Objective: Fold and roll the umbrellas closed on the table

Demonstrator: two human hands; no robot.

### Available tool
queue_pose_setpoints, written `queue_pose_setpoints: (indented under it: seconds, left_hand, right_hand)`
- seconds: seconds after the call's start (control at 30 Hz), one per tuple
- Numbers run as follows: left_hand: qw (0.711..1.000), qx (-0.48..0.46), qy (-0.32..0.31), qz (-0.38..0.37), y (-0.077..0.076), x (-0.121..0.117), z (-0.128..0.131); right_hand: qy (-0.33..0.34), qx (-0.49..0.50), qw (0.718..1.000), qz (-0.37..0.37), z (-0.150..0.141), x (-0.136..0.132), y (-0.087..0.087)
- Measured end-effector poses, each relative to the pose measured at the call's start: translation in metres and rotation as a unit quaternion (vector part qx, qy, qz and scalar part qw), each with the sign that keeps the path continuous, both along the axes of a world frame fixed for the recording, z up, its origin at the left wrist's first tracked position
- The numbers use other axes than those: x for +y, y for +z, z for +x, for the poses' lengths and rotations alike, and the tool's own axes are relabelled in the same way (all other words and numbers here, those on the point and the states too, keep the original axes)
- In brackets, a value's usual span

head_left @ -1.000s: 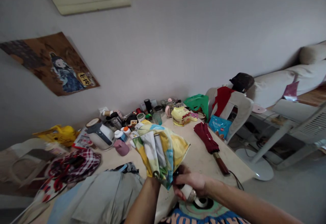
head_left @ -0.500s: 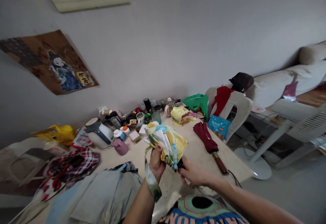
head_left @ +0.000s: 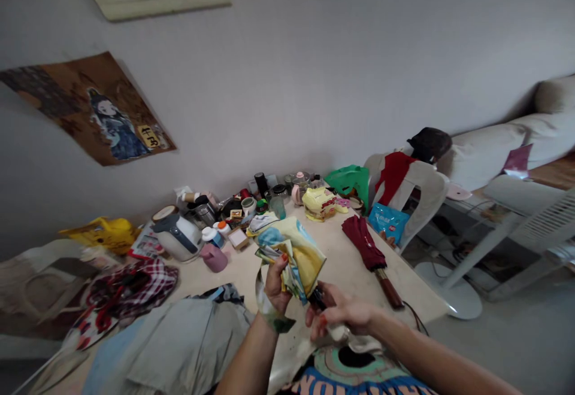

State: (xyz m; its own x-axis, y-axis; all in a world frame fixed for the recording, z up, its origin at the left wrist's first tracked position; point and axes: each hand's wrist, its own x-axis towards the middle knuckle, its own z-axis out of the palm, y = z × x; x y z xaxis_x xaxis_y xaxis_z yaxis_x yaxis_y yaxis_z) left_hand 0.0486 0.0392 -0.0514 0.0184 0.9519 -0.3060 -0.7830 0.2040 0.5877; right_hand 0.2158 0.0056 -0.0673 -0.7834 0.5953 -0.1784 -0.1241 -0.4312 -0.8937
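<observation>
Softly pleated umbrella (head_left: pixel 303 248) in pinching left hand (head_left: pixel 277 284), pale handle (head_left: pixel 338 332) in curled right hand (head_left: pixel 349 311)

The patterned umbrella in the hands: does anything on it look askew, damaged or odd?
No damage shows on the umbrella, though fine tears would be hard to see. Its strap looks slightly odd: it hangs loose across the wrist of the left hand, outside the gripped folds.

A single head-worn camera looks forward and down from behind and above the bare left hand (head_left: pixel 275 287) and bare right hand (head_left: pixel 344 312), facing the flat pale-grey wall (head_left: pixel 287 90) beyond.
</observation>
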Motion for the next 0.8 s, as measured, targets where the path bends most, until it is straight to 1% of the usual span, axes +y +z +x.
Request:
queue_pose_setpoints:
  seconds: [0.03, 0.07, 0.13, 0.17, 0.27, 0.37, 0.47, 0.53, 0.6, 0.67, 0.73, 0.8]
  left_hand:
    - [1.000, -0.009, -0.019, -0.005, 0.000, -0.002, 0.000]
    - [0.999, -0.010, -0.039, -0.006, 0.000, -0.003, 0.001]
    - [0.999, -0.007, -0.053, 0.006, 0.000, -0.004, 0.002]
    - [0.998, -0.006, -0.052, 0.016, 0.000, -0.003, 0.002]
    - [0.998, 0.002, -0.055, 0.035, 0.005, -0.002, 0.003]
    - [0.998, 0.028, -0.053, 0.032, 0.010, -0.003, 0.006]
    - [0.997, 0.068, -0.032, 0.010, 0.015, -0.004, 0.011]
    - [0.996, 0.084, -0.012, 0.002, 0.019, -0.002, 0.013]
    - [0.996, 0.091, -0.003, -0.002, 0.024, 0.001, 0.013]
    - [0.994, 0.110, -0.019, 0.001, 0.030, 0.006, 0.012]
    - [0.991, 0.134, -0.028, 0.010, 0.034, 0.011, 0.012]
    - [0.989, 0.147, 0.000, 0.013, 0.034, 0.014, 0.015]
  right_hand:
    - [0.011, 0.034, 0.999, -0.033, -0.001, 0.000, 0.000]
    - [0.009, 0.045, 0.998, -0.049, -0.002, 0.000, -0.001]
    - [-0.012, 0.029, 0.998, -0.055, -0.004, -0.001, -0.001]
    - [-0.026, 0.015, 0.998, -0.046, -0.006, -0.001, -0.002]
    - [-0.049, -0.033, 0.998, 0.018, -0.006, 0.000, -0.003]
    - [-0.025, -0.095, 0.991, 0.089, -0.002, 0.002, -0.006]
    - [0.004, -0.144, 0.980, 0.136, 0.000, 0.002, -0.007]
    - [0.003, -0.164, 0.974, 0.159, -0.002, 0.001, -0.004]
    - [-0.015, -0.183, 0.968, 0.171, -0.005, 0.001, 0.000]
    - [-0.047, -0.215, 0.958, 0.182, -0.008, 0.002, 0.001]
    - [-0.085, -0.256, 0.943, 0.194, -0.013, 0.002, -0.002]
    - [-0.122, -0.269, 0.932, 0.210, -0.018, -0.001, -0.010]
